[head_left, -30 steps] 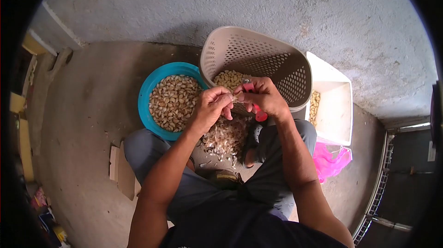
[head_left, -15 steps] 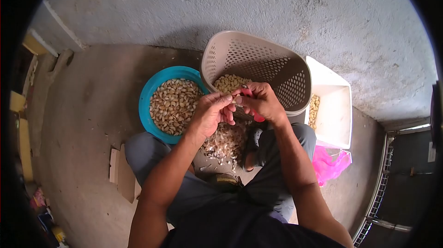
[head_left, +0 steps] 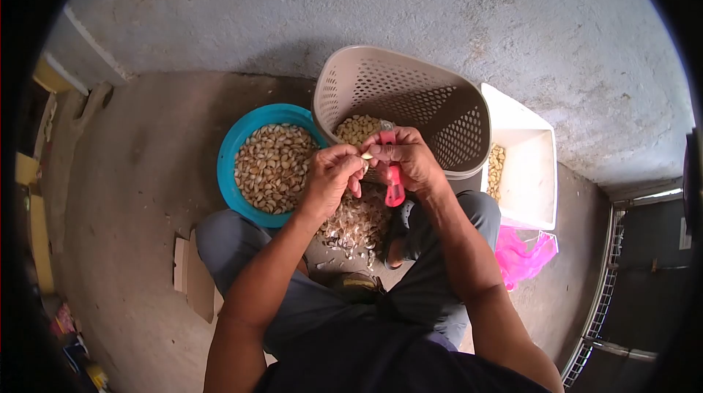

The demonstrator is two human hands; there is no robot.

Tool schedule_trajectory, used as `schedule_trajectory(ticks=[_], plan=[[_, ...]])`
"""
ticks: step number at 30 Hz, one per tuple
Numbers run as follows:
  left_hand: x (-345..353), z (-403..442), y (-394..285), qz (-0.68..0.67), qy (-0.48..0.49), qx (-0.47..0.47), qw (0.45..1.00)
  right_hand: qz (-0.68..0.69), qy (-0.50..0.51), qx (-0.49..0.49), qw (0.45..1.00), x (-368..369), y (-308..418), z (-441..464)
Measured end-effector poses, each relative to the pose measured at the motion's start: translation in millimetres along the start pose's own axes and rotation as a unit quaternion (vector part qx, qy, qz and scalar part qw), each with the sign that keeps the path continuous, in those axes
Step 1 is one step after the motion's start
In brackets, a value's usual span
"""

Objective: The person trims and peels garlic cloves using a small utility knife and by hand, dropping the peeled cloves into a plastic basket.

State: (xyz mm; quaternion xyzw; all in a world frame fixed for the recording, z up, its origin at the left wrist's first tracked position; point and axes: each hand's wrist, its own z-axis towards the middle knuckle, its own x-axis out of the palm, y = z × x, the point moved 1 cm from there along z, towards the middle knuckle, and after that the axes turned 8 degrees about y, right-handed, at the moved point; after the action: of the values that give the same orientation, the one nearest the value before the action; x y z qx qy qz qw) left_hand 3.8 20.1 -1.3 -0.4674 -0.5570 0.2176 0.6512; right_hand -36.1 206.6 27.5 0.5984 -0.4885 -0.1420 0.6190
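My left hand [head_left: 331, 179] pinches a pale garlic clove [head_left: 367, 156] between thumb and fingertips. In my right hand [head_left: 410, 161] is a red-handled cutter [head_left: 395, 186], with its metal end pointing up and away. My right thumb meets the clove from the other side. Both hands are held in front of the tall brown basket [head_left: 476, 155], where peeled cloves [head_left: 357, 129] lie at the bottom. A heap of garlic skins [head_left: 356, 226] lies on the floor below my hands. To the left, a turquoise basin [head_left: 228, 166] holds unpeeled garlic cloves [head_left: 271, 170].
At the right stands a white box [head_left: 531, 173] with more pale cloves [head_left: 496, 172]. A pink plastic bag [head_left: 526, 254] lies in front of it. Flattened cardboard [head_left: 199, 279] rests on the floor by my left knee. A grey wall [head_left: 293, 12] rises behind the basket.
My right hand has turned, so the red cutter stands more upright and shows more of its handle. The pale clove shows more clearly between my fingertips.
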Motion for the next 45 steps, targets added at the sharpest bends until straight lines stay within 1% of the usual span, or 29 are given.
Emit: schedule_trajectory(ticks=[2, 5, 6, 8, 9, 10, 13, 14, 16, 19, 20, 23, 27, 32, 35, 36, 38, 39, 40, 41, 43, 45], plan=[[-2, 2, -1, 0.020, -0.009, 0.005, 1.000, 0.119, -0.007, 0.008, 0.993, 7, -6, 4], [-8, 2, 0, 0.048, -0.033, 0.018, 0.998, 0.041, -0.034, -0.064, 0.997, 14, -15, 13], [-8, 3, 0, 0.055, -0.043, 0.024, 0.997, -0.048, -0.060, -0.077, 0.994, 20, -13, 12], [-10, 3, 1, 0.061, -0.058, 0.033, 0.996, -0.172, -0.078, -0.074, 0.979, 25, -12, 11], [-9, 3, -2, 0.082, -0.059, 0.034, 0.994, -0.233, -0.089, -0.073, 0.966, 26, -11, 9], [-7, 2, -5, 0.102, -0.059, 0.034, 0.992, -0.294, -0.082, -0.097, 0.947, 25, -12, 8], [-6, 1, -7, 0.172, -0.030, 0.036, 0.984, -0.304, -0.070, -0.018, 0.950, 24, -3, 1], [-6, 1, -8, 0.198, -0.015, 0.037, 0.979, -0.273, -0.057, -0.018, 0.960, 20, -3, 2], [-2, 1, -7, 0.187, -0.012, 0.049, 0.981, -0.209, -0.034, -0.021, 0.977, 12, -3, 4], [-5, 2, -4, 0.188, -0.002, 0.061, 0.980, -0.228, -0.022, 0.004, 0.973, 19, 5, 2], [-7, 2, -2, 0.191, 0.002, 0.064, 0.979, -0.226, -0.015, -0.011, 0.974, 13, -3, 6], [-4, 0, -2, 0.187, -0.006, 0.051, 0.981, -0.203, -0.016, -0.003, 0.979, 15, -2, 4], [1, -2, -3, 0.175, -0.022, 0.058, 0.983, -0.135, -0.023, -0.002, 0.991, 9, -5, 7], [3, -5, -8, 0.165, -0.010, 0.040, 0.985, -0.035, -0.025, -0.030, 0.999, -2, -3, 9], [-4, -7, -12, 0.149, 0.012, 0.020, 0.989, -0.006, -0.045, -0.056, 0.997, -15, 7, 4], [-6, -7, -14, 0.164, 0.012, 0.006, 0.986, -0.020, -0.051, -0.065, 0.996, -18, 13, 2], [-8, -6, -16, 0.336, 0.063, -0.001, 0.940, -0.023, -0.041, -0.082, 0.996, -21, 22, -6], [-7, -7, -16, 0.418, 0.087, -0.005, 0.904, -0.023, -0.037, -0.090, 0.995, -19, 26, -10], [2, -10, -18, 0.491, 0.089, 0.028, 0.866, -0.019, -0.030, -0.097, 0.995, -17, 27, -12], [-1, -11, -13, 0.546, 0.139, 0.005, 0.827, -0.032, -0.021, -0.091, 0.995, -16, 28, -14], [9, -12, -2, 0.508, 0.149, 0.025, 0.848, -0.055, -0.002, -0.074, 0.996, -11, 29, -16], [15, -11, 3, 0.413, 0.109, -0.015, 0.904, -0.094, -0.005, -0.054, 0.994, -6, 29, -18]])
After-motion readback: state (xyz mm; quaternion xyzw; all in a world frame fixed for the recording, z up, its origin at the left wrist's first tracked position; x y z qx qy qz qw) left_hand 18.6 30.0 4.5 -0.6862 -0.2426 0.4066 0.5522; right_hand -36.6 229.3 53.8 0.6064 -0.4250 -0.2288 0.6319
